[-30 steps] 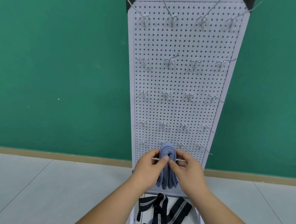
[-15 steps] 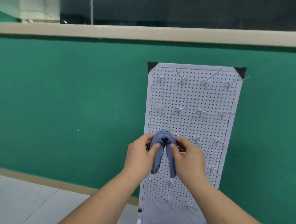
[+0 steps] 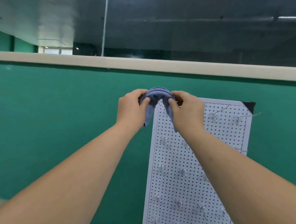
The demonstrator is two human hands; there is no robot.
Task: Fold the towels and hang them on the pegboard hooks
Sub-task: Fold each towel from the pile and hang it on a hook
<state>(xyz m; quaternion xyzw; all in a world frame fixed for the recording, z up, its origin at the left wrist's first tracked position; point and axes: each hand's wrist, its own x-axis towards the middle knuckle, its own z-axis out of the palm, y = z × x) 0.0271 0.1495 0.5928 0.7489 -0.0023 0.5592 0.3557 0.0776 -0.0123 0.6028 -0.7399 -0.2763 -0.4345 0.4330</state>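
A folded blue-grey towel [image 3: 157,95] arches between my hands at the top left corner of the white pegboard [image 3: 193,158]. My left hand [image 3: 132,108] pinches its left flap, and my right hand [image 3: 185,110] pinches its right flap. The two ends hang down on either side. The hook under the towel is mostly hidden by my hands. Bare metal hooks [image 3: 218,113] stick out along the top row and in the rows below.
The pegboard stands against a green wall [image 3: 56,123] with a beige ledge [image 3: 146,65] on top. Above the ledge lies a dark glass pane. A strip of floor shows at the bottom left.
Both hands lifted the towel from the board's lower rows up to its top left corner. The view tilted up, so the floor and the striped cloth below are out of sight.
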